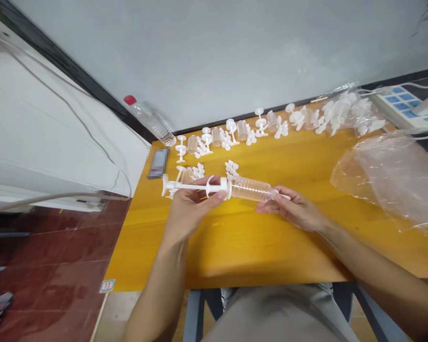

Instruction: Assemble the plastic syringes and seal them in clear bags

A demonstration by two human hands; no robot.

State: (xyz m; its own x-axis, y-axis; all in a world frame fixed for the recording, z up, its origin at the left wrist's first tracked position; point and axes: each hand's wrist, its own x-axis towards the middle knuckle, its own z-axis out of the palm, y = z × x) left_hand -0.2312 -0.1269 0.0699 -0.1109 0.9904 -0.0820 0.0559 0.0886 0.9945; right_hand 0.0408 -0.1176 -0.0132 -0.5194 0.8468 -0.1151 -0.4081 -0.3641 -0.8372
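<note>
A large plastic syringe (249,189) with a clear ribbed barrel and a white plunger lies level above the yellow table (235,247). My left hand (190,206) is closed around the white plunger end, thumb by the barrel's flange. My right hand (296,209) pinches the barrel's tip end with its fingers. The plunger is pulled out to the left. Just behind the syringe lie small white nozzle parts (231,167) and a plunger with a cup (187,175).
Rows of white plungers, clear barrels and nozzles (235,133) line the table's far edge. A bag of parts (345,114), an empty clear bag (392,180), a power strip (403,102), a water bottle (150,121) and a dark phone (159,163) are nearby.
</note>
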